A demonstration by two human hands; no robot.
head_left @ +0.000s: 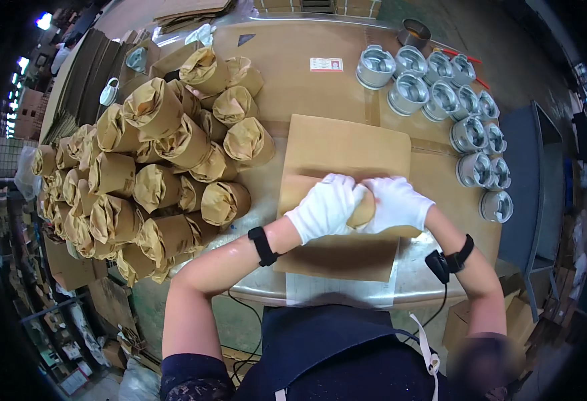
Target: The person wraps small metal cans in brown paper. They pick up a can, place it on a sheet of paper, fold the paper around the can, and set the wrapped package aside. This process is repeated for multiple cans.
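My left hand [333,207] and my right hand [397,204], both in white gloves, are closed around a brown-paper bundle [362,212] at the middle of the table. The gloves cover most of it, so what is inside cannot be seen. Under and beyond it lies flat brown paper [347,144], with its near part in the shadow of my hands. To the left stands a heap of similar paper-wrapped cylinders [156,190], their tops folded and crumpled. Several bare silvery metal cylinders [408,92] stand in rows at the far right.
The table [300,57] has a cardboard top. A small printed card [326,64] lies at the back. Red-handled tools [464,55] and a dark metal ring [414,32] sit at the far right corner. Cardboard sheets [83,83] lean at the left; a grey metal bin [534,180] stands right.
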